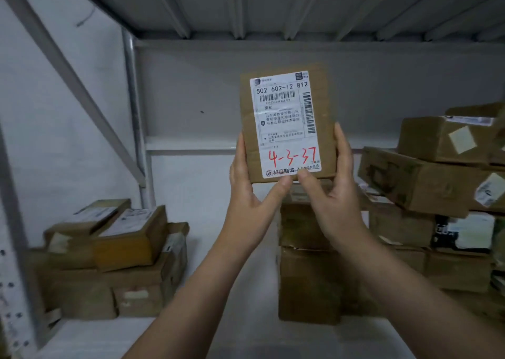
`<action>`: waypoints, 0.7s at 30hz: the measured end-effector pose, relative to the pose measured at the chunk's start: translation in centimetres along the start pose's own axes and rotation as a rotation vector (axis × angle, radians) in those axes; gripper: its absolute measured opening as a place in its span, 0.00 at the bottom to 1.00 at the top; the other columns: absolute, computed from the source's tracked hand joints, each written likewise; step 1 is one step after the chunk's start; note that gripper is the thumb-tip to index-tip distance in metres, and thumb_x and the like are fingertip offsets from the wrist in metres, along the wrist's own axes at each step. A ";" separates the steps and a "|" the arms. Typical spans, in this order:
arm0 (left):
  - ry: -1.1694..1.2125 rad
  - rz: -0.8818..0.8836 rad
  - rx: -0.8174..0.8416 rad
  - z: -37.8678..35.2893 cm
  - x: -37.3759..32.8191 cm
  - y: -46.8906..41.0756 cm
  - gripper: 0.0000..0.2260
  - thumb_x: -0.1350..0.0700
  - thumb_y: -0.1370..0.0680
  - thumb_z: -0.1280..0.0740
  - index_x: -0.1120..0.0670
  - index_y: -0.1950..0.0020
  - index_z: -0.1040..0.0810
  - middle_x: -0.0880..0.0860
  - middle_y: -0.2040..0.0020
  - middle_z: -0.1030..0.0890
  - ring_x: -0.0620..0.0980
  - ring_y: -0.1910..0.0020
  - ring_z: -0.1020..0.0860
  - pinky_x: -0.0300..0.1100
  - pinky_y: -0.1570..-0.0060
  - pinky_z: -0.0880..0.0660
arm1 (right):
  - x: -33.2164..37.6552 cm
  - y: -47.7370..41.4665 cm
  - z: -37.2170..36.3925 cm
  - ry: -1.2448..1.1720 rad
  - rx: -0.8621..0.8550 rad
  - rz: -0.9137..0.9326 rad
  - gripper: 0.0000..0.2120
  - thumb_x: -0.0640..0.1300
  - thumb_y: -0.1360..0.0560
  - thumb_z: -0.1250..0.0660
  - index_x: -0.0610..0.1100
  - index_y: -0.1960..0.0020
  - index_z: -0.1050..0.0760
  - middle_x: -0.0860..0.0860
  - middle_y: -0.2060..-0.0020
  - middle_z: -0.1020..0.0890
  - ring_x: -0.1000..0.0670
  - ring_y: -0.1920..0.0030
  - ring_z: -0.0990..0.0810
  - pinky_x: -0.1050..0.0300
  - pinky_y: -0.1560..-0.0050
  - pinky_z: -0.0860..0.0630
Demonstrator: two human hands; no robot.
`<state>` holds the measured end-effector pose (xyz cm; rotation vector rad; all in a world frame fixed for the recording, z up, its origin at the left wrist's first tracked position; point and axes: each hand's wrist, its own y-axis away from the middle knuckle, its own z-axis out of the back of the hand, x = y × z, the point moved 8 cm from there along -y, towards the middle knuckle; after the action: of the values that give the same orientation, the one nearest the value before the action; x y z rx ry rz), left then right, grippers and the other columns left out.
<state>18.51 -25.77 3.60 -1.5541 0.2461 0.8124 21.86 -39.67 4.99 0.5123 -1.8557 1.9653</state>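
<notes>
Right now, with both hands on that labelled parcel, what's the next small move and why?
Probably lower the parcel onto the middle stack just below it. The left hand and right hand grip its lower edges, it rests on nothing, and its label, marked 4-3-37 in red, faces the camera.

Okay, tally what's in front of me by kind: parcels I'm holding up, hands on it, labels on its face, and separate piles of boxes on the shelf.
parcel held up: 1
Hands gripping it: 2, left hand and right hand
White shipping label on its face: 1
Box piles on the shelf: 2, left pile and right pile
Total: 6
</notes>
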 end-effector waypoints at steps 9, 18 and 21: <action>-0.459 0.085 -0.031 12.2 3.7 5.6 0.40 0.57 0.24 0.32 0.35 0.26 0.56 0.46 0.28 0.34 0.39 0.32 0.32 0.42 0.36 0.30 | -0.2 5.7 -11.1 0.124 0.133 -0.016 0.33 0.58 0.26 0.36 0.65 0.28 0.50 0.55 0.30 0.33 0.53 0.31 0.38 0.53 0.33 0.36; -1.056 0.184 0.281 11.7 11.4 12.7 0.26 0.54 0.20 0.37 0.47 0.24 0.42 0.54 0.23 0.50 0.56 0.31 0.33 0.46 0.40 0.28 | -8.4 15.4 -13.9 0.310 0.272 -0.165 0.26 0.39 0.30 0.25 0.39 0.34 0.28 0.39 0.32 0.31 0.53 0.35 0.33 0.85 0.44 0.45; -1.230 0.154 0.422 11.1 13.6 12.7 0.30 0.59 0.22 0.36 0.49 0.23 0.46 0.54 0.24 0.43 0.56 0.35 0.30 0.46 0.42 0.26 | -10.6 16.5 -14.6 0.366 0.332 -0.277 0.24 0.41 0.26 0.28 0.44 0.32 0.30 0.44 0.28 0.35 0.49 0.32 0.33 0.81 0.44 0.41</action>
<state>16.97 -13.49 -14.22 -0.4599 -0.3562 1.5648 22.48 -26.22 -15.45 0.4387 -1.1810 2.0191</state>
